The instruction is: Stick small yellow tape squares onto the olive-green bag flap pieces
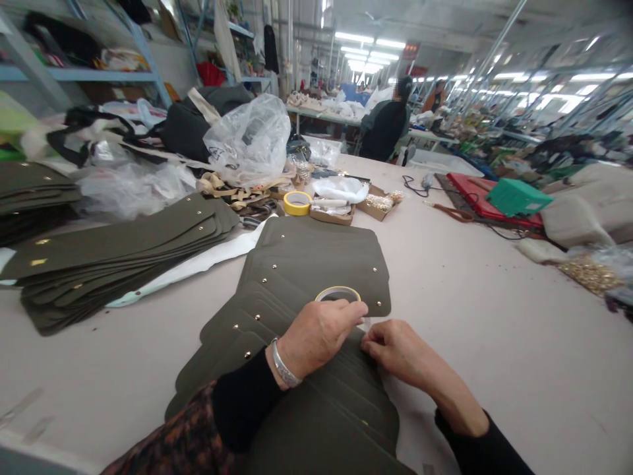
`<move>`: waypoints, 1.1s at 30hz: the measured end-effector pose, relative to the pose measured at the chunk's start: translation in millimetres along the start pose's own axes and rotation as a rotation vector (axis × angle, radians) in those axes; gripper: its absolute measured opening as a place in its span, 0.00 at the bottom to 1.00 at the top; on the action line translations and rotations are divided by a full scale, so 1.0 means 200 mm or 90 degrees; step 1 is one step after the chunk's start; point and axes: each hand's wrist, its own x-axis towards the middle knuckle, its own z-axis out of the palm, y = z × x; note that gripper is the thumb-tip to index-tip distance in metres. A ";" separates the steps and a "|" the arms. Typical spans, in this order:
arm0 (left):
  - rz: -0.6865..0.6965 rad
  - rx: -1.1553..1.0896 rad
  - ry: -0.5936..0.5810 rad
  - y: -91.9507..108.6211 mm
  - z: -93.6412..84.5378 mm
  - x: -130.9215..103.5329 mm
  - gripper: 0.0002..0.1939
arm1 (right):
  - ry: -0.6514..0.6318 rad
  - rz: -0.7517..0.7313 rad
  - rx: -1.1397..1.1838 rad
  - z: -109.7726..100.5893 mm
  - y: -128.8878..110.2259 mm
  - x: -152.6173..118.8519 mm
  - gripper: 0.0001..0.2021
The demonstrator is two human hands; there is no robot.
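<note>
Dark olive panels point(316, 257) with small metal studs lie overlapping in a fanned pile at the middle of the table. Above them my left hand point(321, 330), with a silver bracelet at the wrist, is closed on a tape roll point(339, 290) with a thin yellow rim. Just to its right my right hand point(395, 346) has thumb and fingers pinched together. A short clear strip of tape point(366, 324) shows between the two hands. Whatever the right fingertips pinch is too small to make out.
More olive panels point(123, 254) are stacked at the left. A yellow tape roll point(297, 203) sits by small boxes point(331, 212) behind the pile. Plastic bags point(252, 142) lie further back. A green box point(519, 196) rests on a red case at the right. A person point(388, 125) sits beyond.
</note>
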 end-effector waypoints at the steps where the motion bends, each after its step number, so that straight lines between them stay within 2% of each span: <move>1: 0.011 -0.023 0.012 0.00 0.00 0.00 0.15 | 0.043 -0.021 0.037 0.00 0.01 -0.03 0.11; 4: 0.019 -0.062 0.026 0.01 0.02 0.00 0.22 | 0.253 -0.105 0.147 0.02 0.01 -0.09 0.09; 6: 0.007 -0.064 0.027 0.02 0.03 0.00 0.24 | 0.341 -0.191 0.169 0.02 0.01 -0.10 0.09; 8: -0.001 -0.057 0.026 0.03 0.04 0.00 0.23 | 0.375 -0.275 0.141 0.02 -0.01 -0.11 0.08; 10: -0.002 -0.054 0.018 0.05 0.04 0.00 0.21 | 0.391 -0.314 0.097 0.02 -0.01 -0.10 0.08; 16: -0.015 -0.079 -0.053 0.07 0.01 0.03 0.11 | 0.418 -0.306 0.026 0.04 0.01 -0.07 0.08; 18: -0.020 -0.061 -0.083 0.07 0.00 0.05 0.07 | 0.435 -0.293 0.009 0.05 0.03 -0.07 0.08; 21: -0.025 -0.014 -0.102 0.05 -0.01 0.10 0.05 | 0.454 -0.274 0.006 0.06 0.03 -0.06 0.08; 24: -0.011 0.022 -0.084 0.04 0.00 0.14 0.06 | 0.468 -0.228 0.038 0.04 0.01 -0.05 0.07; 28: 0.015 0.063 -0.023 0.06 0.03 0.16 0.10 | 0.447 -0.061 0.186 0.00 0.00 -0.01 0.06; 31: 0.027 0.061 0.000 0.07 0.05 0.15 0.10 | 0.399 0.066 0.302 -0.01 0.09 0.04 0.09; 33: 0.009 0.071 -0.016 0.06 0.07 0.15 0.08 | 0.324 0.112 0.384 -0.01 0.17 0.07 0.13</move>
